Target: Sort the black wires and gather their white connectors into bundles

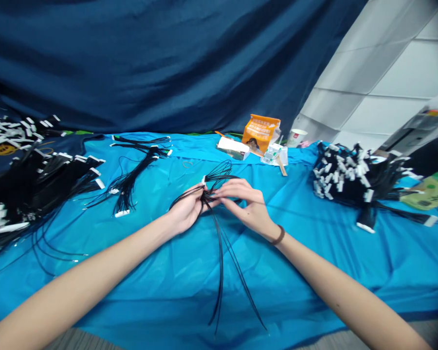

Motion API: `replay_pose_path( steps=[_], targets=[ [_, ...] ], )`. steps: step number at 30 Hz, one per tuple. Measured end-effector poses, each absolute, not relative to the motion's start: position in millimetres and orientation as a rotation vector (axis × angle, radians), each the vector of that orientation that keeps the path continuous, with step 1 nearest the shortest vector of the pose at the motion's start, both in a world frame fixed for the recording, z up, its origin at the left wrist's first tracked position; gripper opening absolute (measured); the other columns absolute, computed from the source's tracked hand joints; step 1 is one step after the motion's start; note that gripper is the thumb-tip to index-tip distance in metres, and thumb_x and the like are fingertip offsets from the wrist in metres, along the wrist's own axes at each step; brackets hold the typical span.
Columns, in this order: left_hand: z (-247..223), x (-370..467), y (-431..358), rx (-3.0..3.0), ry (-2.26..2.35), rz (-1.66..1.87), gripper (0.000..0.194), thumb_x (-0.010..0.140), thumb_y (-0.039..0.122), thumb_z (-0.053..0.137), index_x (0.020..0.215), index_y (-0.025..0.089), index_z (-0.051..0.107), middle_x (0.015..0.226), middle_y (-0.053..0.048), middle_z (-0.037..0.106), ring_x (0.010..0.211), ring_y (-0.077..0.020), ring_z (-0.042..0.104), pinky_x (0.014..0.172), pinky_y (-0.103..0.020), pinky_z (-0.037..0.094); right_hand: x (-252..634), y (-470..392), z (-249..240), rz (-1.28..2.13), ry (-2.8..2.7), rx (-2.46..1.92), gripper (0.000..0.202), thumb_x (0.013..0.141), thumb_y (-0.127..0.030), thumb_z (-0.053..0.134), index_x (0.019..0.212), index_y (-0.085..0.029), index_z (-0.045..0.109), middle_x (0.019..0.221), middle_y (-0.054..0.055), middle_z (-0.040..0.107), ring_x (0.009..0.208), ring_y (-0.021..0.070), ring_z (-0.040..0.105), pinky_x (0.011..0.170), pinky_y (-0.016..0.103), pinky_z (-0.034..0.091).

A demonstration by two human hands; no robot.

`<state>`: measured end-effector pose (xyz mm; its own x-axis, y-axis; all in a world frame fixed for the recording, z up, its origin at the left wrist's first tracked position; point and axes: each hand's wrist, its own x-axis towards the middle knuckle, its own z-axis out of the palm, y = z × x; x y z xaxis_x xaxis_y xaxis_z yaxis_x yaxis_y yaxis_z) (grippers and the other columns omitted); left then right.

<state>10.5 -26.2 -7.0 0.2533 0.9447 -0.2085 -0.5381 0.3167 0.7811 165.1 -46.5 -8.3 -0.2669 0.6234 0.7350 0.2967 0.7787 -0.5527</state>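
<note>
A bundle of thin black wires (220, 253) hangs from my hands over the middle of the blue-covered table, its loose ends spreading toward the front edge. My left hand (188, 208) is closed round the bundle just below a small white connector (204, 180). From the right, my right hand (246, 201) pinches some of the wires between thumb and fingers, close to the left fingertips. Several wires loop up behind the fingers. Exactly which wires the right fingertips grip is too small to tell.
Black wire harnesses (58, 180) with white connectors are heaped at left; a smaller bunch (129, 182) lies nearer. Another pile (350, 175) stands at right. Behind are an orange packet (262, 133), a white box (232, 147) and a paper cup (297, 138). Blue cloth (295, 282) covers the table.
</note>
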Motion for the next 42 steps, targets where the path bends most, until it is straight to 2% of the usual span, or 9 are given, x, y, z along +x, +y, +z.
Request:
replay_pose_path(
  steps=[4,7,9,12,15,18,26,42],
  targets=[
    [-7,12,-25,0.601,0.789,1.112,0.017,0.084,0.008,0.037,0.073,0.012,0.050,0.072,-0.006,0.061,0.074,-0.0166,0.064,0.078,-0.038,0.052,168,-45,1,0.986,-1.397,-0.680,0.010,0.077,-0.030,0.060,0.080,-0.022,0.065,0.082,0.002,0.065,0.083,0.0168,0.060,0.078,0.035,0.049],
    [-8,12,-26,0.619,0.794,1.133,0.016,0.084,0.009,0.038,0.074,0.012,0.050,0.072,-0.005,0.060,0.076,-0.0178,0.065,0.081,-0.040,0.051,176,-41,9,1.131,-1.155,-0.640,0.012,0.076,-0.033,0.062,0.081,-0.022,0.063,0.070,-0.002,0.058,0.068,0.0117,0.057,0.068,0.029,0.050],
    [-10,12,-28,0.651,0.771,1.147,0.013,0.083,0.010,0.040,0.075,0.013,0.050,0.073,-0.004,0.059,0.076,-0.0185,0.065,0.082,-0.041,0.050,182,-38,13,1.024,-1.121,-0.673,0.017,0.077,-0.034,0.060,0.089,-0.023,0.062,0.067,-0.003,0.054,0.057,0.0086,0.052,0.057,0.025,0.047],
    [-13,12,-31,0.740,0.724,1.159,0.008,0.082,0.012,0.044,0.076,0.013,0.049,0.074,-0.003,0.058,0.077,-0.0189,0.065,0.083,-0.042,0.049,185,-40,13,0.596,-1.273,-0.818,0.020,0.080,-0.033,0.056,0.096,-0.023,0.062,0.063,-0.003,0.052,0.046,0.0073,0.044,0.046,0.023,0.039],
    [-14,11,-33,0.820,0.695,1.175,0.005,0.081,0.016,0.049,0.076,0.014,0.050,0.077,-0.002,0.058,0.077,-0.0166,0.065,0.086,-0.041,0.048,181,-46,8,0.083,-1.625,-0.923,0.014,0.081,-0.028,0.055,0.080,-0.019,0.065,0.058,-0.001,0.054,0.050,0.0100,0.045,0.051,0.026,0.039],
    [-15,11,-33,0.855,0.699,1.195,0.009,0.081,0.022,0.050,0.078,0.014,0.051,0.083,-0.002,0.059,0.076,-0.0140,0.063,0.085,-0.041,0.048,177,-49,4,-0.203,-1.914,-0.886,0.016,0.081,-0.023,0.054,0.070,-0.018,0.063,0.062,0.002,0.057,0.060,0.0132,0.046,0.059,0.028,0.039],
    [-18,10,-32,0.936,0.717,1.216,0.018,0.081,0.032,0.051,0.079,0.014,0.050,0.089,-0.004,0.058,0.079,-0.0133,0.062,0.084,-0.039,0.049,177,-46,-1,-0.300,-2.018,-0.872,0.013,0.080,-0.020,0.055,0.070,-0.017,0.062,0.068,0.003,0.057,0.068,0.0149,0.044,0.063,0.030,0.038],
    [-15,12,-33,0.966,0.735,1.221,0.022,0.078,0.035,0.053,0.078,0.014,0.050,0.085,-0.003,0.058,0.079,-0.0131,0.061,0.083,-0.037,0.049,175,-47,-1,-0.337,-1.997,-0.888,0.015,0.080,-0.020,0.053,0.067,-0.018,0.060,0.066,0.002,0.056,0.067,0.0153,0.043,0.063,0.030,0.037]
  ],
)
